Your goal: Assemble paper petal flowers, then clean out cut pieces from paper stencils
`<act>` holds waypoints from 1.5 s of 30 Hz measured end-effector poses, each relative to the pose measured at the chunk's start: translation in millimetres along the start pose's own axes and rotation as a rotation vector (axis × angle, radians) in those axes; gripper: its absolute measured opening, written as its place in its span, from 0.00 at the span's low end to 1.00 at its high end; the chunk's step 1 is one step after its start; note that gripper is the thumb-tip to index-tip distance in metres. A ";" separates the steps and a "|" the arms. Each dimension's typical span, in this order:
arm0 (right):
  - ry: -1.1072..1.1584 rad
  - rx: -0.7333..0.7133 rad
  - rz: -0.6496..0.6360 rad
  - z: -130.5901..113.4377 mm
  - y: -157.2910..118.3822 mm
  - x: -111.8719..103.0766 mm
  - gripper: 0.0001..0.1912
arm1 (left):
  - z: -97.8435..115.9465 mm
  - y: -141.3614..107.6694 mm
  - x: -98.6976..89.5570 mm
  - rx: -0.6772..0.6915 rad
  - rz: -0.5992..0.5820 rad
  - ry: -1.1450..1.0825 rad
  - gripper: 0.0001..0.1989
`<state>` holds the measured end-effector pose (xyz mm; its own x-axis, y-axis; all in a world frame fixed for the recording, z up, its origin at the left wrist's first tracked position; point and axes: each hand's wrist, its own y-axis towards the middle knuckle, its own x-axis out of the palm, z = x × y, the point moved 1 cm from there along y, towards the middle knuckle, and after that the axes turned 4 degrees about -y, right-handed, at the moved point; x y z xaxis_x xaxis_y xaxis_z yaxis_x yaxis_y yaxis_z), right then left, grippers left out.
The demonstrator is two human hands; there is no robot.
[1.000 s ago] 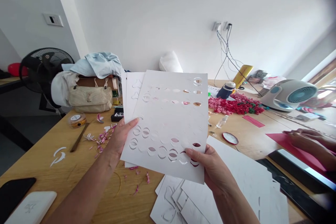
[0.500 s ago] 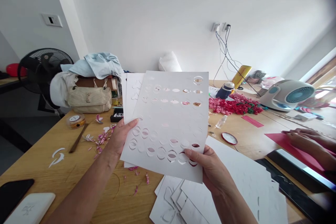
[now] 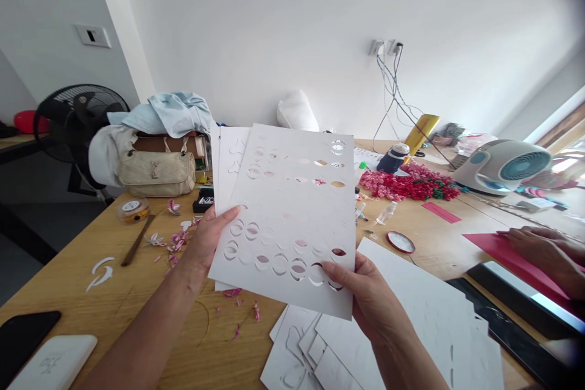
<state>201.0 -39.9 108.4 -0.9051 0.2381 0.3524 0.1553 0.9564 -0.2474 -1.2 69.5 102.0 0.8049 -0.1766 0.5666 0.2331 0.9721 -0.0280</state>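
Note:
Between my hands is a white sheet of paper [image 3: 283,213] with rows of leaf-shaped cut-outs, held up at a slight tilt. My left hand [image 3: 212,237] grips its left edge, thumb on the front, along with more white cut sheets [image 3: 229,158] behind it. My right hand [image 3: 359,280] pinches the lower right edge, thumb on top and fingers hidden behind. Below the sheet lie cut white papers [image 3: 292,353] with petal outlines. A larger stack of white sheets [image 3: 420,304] spreads beside my right forearm.
At right another person's hands [image 3: 539,247] rest on red paper [image 3: 498,250]. A white desk fan [image 3: 498,164], red-pink flower bunches [image 3: 406,181] and a small bottle [image 3: 387,213] stand behind. Pink scraps [image 3: 178,241], a wooden stick [image 3: 137,242], a beige bag [image 3: 158,173] and a power bank [image 3: 52,359] lie left.
The right side of the front sheet has turned slightly inward, showing a green-capped bottle behind it. My grip stays the same on both sides.

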 end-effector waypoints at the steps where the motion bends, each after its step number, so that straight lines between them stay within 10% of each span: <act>1: 0.003 -0.003 0.008 0.3 0.3 0.1 0.16 | 0.2 -0.3 0.4 0.001 0.002 0.000 0.21; 16: -0.035 -0.052 0.187 -3.5 -2.3 9.0 0.16 | -2.4 0.4 -1.3 0.010 -0.009 -0.001 0.16; 45: -0.264 -0.141 0.061 19.5 7.0 -23.6 0.16 | -1.7 -5.6 -2.4 -0.201 -0.128 0.102 0.21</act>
<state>215.6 -42.1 80.8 -0.9611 0.2615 0.0890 0.2495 0.9601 -0.1266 -3.5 64.2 99.4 0.8102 -0.3209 0.4905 0.4323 0.8922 -0.1304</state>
